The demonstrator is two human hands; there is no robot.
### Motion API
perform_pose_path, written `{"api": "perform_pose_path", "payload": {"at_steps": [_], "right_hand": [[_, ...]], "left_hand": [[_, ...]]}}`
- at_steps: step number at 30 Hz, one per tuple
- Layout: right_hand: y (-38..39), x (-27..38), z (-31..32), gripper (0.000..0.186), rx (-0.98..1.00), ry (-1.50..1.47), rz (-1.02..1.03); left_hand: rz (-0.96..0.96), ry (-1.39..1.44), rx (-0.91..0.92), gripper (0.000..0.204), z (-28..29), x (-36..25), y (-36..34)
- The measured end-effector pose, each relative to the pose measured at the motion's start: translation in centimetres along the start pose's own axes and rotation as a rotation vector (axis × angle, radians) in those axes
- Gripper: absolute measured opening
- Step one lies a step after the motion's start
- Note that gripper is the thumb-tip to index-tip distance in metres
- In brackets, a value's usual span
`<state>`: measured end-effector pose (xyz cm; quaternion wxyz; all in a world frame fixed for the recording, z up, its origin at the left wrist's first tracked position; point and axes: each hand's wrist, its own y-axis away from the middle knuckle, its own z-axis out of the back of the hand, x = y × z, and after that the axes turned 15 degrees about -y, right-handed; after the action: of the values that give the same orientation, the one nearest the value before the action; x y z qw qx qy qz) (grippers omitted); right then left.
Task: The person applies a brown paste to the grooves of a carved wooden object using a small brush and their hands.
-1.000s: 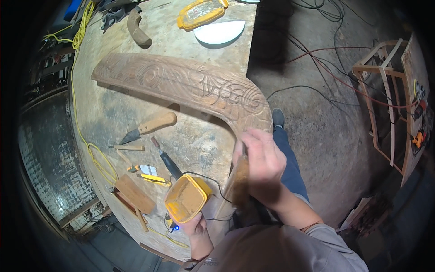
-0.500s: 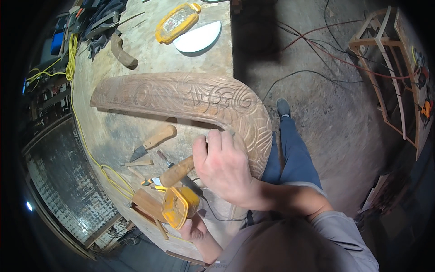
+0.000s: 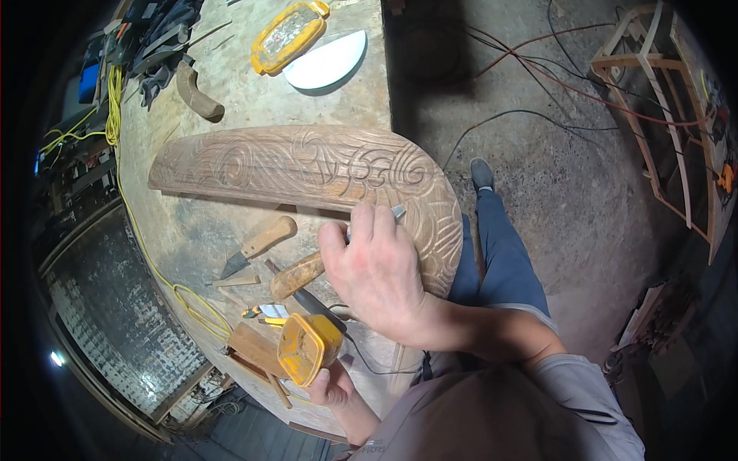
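Note:
My right hand is closed around a wooden-handled tool; its handle end sticks out to the left. A narrow metal tip shows past the fingers, at the inner edge of a curved, carved wooden piece. The fingers hide the rest of the blade, so its exact kind is unclear. Lower down, my left hand grips a tilted yellow plastic tub by its underside. Residue coats the inside of the tub.
On the table lie a wooden-handled scraper, a wooden box, a curved wood offcut, a yellow lid and a white half-round piece. A yellow cord follows the left edge. A wooden frame stands at right.
The tool in my right hand has turned slightly, and its metal tip now shows beyond the fingers. The tub has shifted a little to the right. Both hands keep their holds.

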<state>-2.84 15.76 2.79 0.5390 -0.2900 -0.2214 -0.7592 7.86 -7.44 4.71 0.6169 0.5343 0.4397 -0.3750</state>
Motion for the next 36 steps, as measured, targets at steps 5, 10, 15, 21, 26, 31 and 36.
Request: {"api": "perform_pose_path", "payload": {"at_steps": [5,10,15,21,26,31,36], "right_hand": [[-0.1,-0.2,0.0,0.012,0.068,0.023,-0.013],[-0.1,-0.6,0.1,0.012,0.073,-0.050,-0.015],[0.9,-0.5,1.8,0.017,0.168,-0.301,0.015],[6.0,-6.2,5.0,0.026,0.076,-0.951,-0.035],[6.6,-9.0,3.3,0.032,-0.286,-0.665,0.177],[6.3,-9.9,1.6,0.034,-0.343,-0.685,0.290],[5.2,-10.1,1.3,0.036,-0.428,-0.474,0.365]], "left_hand": [[0.028,-0.021,-0.047,0.071,0.0,0.1,0.2],[0.047,-0.023,-0.044,0.072,0.2,0.4,0.4],[0.048,0.005,-0.029,0.074,-0.4,0.2,0.2],[0.162,0.035,-0.044,0.083,-2.1,1.8,2.5],[0.225,0.007,0.069,0.092,-6.3,2.3,3.6],[0.105,-0.261,0.210,0.084,-8.9,2.6,3.0],[0.091,-0.242,0.216,0.085,-9.2,2.8,3.3]]}}
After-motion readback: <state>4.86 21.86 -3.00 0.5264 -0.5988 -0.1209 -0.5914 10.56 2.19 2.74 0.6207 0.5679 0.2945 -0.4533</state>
